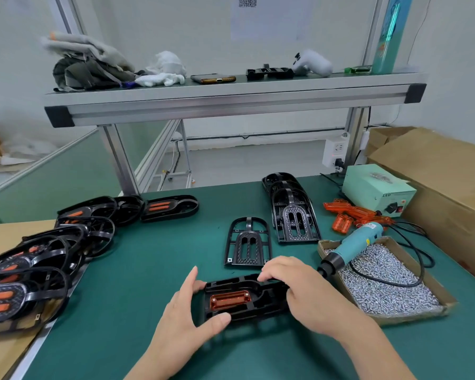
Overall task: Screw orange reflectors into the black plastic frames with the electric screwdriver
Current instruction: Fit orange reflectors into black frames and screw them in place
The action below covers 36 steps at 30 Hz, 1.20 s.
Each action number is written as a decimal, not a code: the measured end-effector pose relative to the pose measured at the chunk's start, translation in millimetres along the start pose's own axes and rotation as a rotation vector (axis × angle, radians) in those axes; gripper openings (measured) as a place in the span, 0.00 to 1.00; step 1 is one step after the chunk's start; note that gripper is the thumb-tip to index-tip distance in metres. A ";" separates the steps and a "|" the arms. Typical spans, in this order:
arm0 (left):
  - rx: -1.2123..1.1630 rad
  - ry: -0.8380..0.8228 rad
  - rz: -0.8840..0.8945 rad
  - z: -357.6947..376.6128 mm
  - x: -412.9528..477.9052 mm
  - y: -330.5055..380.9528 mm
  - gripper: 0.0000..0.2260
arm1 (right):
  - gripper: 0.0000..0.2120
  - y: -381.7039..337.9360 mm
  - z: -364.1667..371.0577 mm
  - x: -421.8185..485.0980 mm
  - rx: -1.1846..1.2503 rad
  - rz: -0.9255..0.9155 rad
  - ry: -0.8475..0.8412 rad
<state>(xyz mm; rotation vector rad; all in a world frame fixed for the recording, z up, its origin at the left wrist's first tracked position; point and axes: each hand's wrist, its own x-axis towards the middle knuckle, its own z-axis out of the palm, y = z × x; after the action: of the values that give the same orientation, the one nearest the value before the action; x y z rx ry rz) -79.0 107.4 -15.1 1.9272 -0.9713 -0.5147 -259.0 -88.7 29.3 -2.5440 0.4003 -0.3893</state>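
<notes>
Left hand [192,305] and right hand [309,293] clasp a black frame [268,301] by its ends; tipping it could jolt the orange reflector [230,300] out of place.

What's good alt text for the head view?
A left hand and right hand hold a black frame with an orange reflector seated in it, above a green mat. The electric screwdriver lies across a cardboard tray of screws to the right; empty frames sit behind, frames with reflectors pile at left.
</notes>
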 end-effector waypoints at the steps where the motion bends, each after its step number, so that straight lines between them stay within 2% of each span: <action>1: -0.012 0.005 -0.009 0.1 0.3 0.5 0.52 | 0.35 -1.1 -1.7 -0.4 0.012 0.003 -0.029; 5: -0.066 0.015 -0.044 -0.5 2.3 3.9 0.51 | 0.35 -4.0 -9.3 -1.9 0.013 0.030 -0.109; 7: -0.084 0.019 -0.052 -0.8 2.8 5.1 0.50 | 0.31 -4.5 -11.5 -2.0 0.021 0.049 -0.128; 10: -0.141 0.025 -0.064 -1.7 3.7 4.0 0.42 | 0.22 -5.4 -12.2 -1.9 0.025 0.052 -0.118; 15: -0.278 -0.030 -0.103 -11.3 2.8 1.5 0.34 | 0.15 -11.9 -12.5 4.8 0.063 0.033 0.091; 18: -0.330 -0.004 -0.101 -14.2 1.3 -1.5 0.34 | 0.14 -16.3 -7.8 10.0 0.102 0.098 0.257; 21: -0.365 0.070 -0.076 -13.2 2.4 -7.7 0.36 | 0.14 -18.0 -1.2 16.3 0.224 0.188 0.384; 24: -0.474 0.151 -0.131 -11.2 5.6 -9.3 0.34 | 0.12 -20.4 5.9 26.0 0.391 0.262 0.462; 27: -0.532 0.215 -0.220 -9.5 9.3 -8.6 0.25 | 0.11 -24.8 14.0 35.6 0.586 0.357 0.522; 29: -0.581 0.188 -0.278 -10.6 10.3 -5.6 0.17 | 0.13 -29.9 20.5 40.8 0.712 0.405 0.555; 33: -0.662 0.127 -0.360 -10.2 10.7 6.1 0.13 | 0.11 -42.8 33.2 49.9 1.051 0.466 0.529; 36: -0.680 0.132 -0.378 -7.2 11.1 12.1 0.12 | 0.10 -49.0 43.6 55.3 1.127 0.449 0.493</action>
<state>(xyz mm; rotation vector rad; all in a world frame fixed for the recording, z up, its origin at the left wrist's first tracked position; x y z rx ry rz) -72.6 98.8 -0.8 1.4868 -0.2745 -0.8020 -183.2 -48.5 30.9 -1.2117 0.6669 -0.7849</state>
